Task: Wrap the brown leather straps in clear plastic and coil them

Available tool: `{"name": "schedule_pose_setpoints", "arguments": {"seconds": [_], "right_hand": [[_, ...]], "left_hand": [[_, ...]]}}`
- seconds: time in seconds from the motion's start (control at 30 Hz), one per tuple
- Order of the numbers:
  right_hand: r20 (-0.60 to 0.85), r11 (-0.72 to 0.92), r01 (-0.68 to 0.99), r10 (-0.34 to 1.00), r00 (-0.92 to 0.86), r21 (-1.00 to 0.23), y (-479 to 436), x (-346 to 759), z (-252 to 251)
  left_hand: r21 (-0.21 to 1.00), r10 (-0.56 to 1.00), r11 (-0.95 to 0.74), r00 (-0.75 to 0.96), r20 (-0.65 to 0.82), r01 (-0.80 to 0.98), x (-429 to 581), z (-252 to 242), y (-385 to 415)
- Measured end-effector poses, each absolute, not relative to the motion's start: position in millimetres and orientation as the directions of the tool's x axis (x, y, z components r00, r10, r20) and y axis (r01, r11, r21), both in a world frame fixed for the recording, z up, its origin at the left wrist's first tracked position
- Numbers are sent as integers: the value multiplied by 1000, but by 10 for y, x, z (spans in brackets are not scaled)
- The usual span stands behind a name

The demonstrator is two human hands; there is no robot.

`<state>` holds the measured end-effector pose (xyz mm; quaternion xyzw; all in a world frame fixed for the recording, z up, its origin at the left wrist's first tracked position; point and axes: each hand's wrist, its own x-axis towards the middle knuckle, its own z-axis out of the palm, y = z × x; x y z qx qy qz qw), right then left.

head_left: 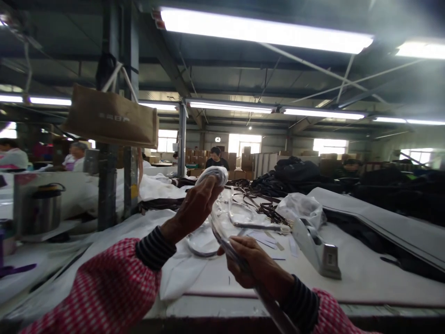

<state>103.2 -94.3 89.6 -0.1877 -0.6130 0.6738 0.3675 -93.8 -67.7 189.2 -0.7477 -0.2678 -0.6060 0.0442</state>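
Observation:
My left hand (198,204) is raised above the table and closed around the upper end of a long strap wrapped in clear plastic (222,234), with a bunched white wrapping at its top (213,174). My right hand (253,264) grips the same strap lower down, close to me. The strap runs down and off the bottom of the view. Both arms wear red checked sleeves with dark striped cuffs.
The work table (365,278) is covered in white. On it lie a grey metal tool (318,248), plastic bags (299,206), loose dark straps (264,206) and piles of dark bags (295,174). A brown bag (111,116) hangs from a pillar (107,185). A steel pot (45,206) stands left. People work behind.

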Motion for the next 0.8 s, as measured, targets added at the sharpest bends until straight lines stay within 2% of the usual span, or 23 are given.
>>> {"name": "schedule_pose_setpoints", "arguments": {"seconds": [0.1, 0.17, 0.27, 0.43, 0.5, 0.53, 0.6, 0.67, 0.73, 0.8], "right_hand": [[172, 111, -136, 765, -621, -985, -1017, 1301, 1041], [145, 183, -3, 767, -625, -983, -1025, 1473, 1127], [65, 234, 165, 739, -671, -958, -947, 1664, 1208], [-48, 269, 288, 649, -759, -919, -610, 1708, 1277], [-102, 288, 336, 604, -791, -897, -467, 1658, 1312], [-102, 324, 352, 593, -799, -878, -410, 1634, 1337], [-15, 440, 354, 609, -793, -825, -350, 1607, 1395], [137, 555, 317, 628, -766, -769, -374, 1600, 1450], [240, 626, 260, 599, -764, -735, -462, 1586, 1479], [280, 675, 206, 537, -796, -709, -558, 1533, 1465]], "left_hand": [[44, 324, -806, 376, 868, 591, -1111, 1581, -563], [-27, 377, -789, 518, 768, 614, -1171, 1363, -592], [-19, 496, -778, 632, 595, 628, -1172, 1132, -793], [96, 683, -694, 612, 398, 713, -1070, 1051, -1165], [232, 756, -644, 560, 340, 729, -1045, 1049, -1230], [348, 799, -601, 521, 302, 719, -1041, 1046, -1244], [611, 876, -456, 448, 180, 647, -1048, 1039, -1247], [808, 916, -261, 400, 35, 528, -1062, 1047, -1232], [913, 930, -93, 363, -64, 398, -1069, 1086, -1217], [966, 943, -4, 322, -81, 257, -1061, 1164, -1210]]}}
